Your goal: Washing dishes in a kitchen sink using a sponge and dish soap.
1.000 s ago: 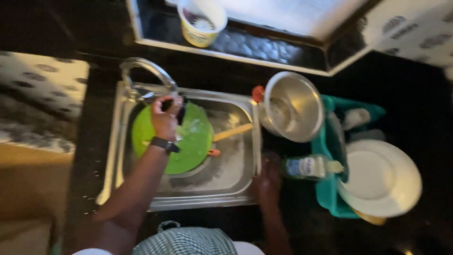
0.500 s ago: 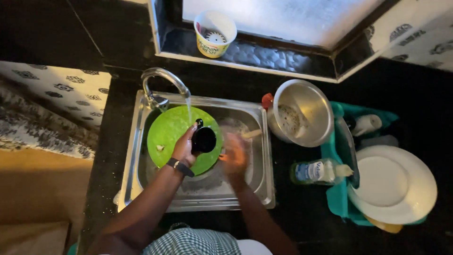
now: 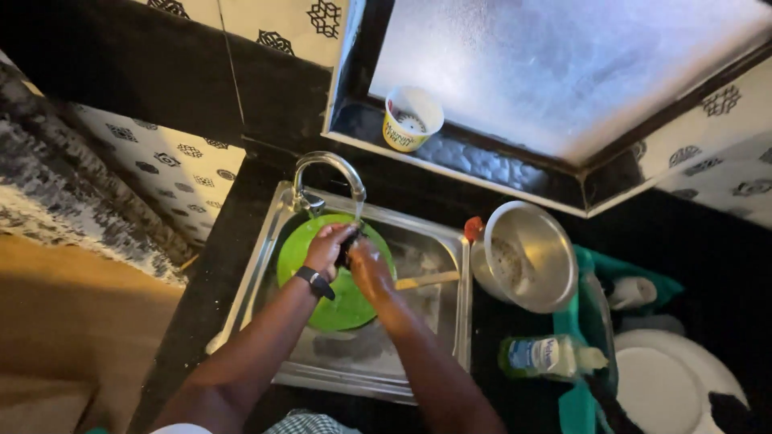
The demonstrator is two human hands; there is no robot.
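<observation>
Both hands meet under the running tap (image 3: pixel 326 173) over a steel sink (image 3: pixel 438 241). My left hand (image 3: pixel 328 247), with a black watch on its wrist, grips a small dark object (image 3: pixel 346 247) that is mostly hidden. My right hand (image 3: pixel 368 264) presses against the same object from the right. A thin stream of water falls onto them. Beneath the hands a round green plate (image 3: pixel 342 305) lies tilted in the sink. A wooden utensil handle (image 3: pixel 426 280) pokes out to the right.
A steel bowl (image 3: pixel 527 255) sits right of the sink. Beside it are a dish-soap bottle (image 3: pixel 547 356), a teal drying rack (image 3: pixel 591 329) and a white plate (image 3: pixel 671 386). A yellow-and-white tub (image 3: pixel 410 119) stands on the window ledge. Black counter surrounds the sink.
My right hand came from the sink's right edge into the basin and joined the left hand. Both hands with the dark object rose under the tap's stream. The camera tilted up.
</observation>
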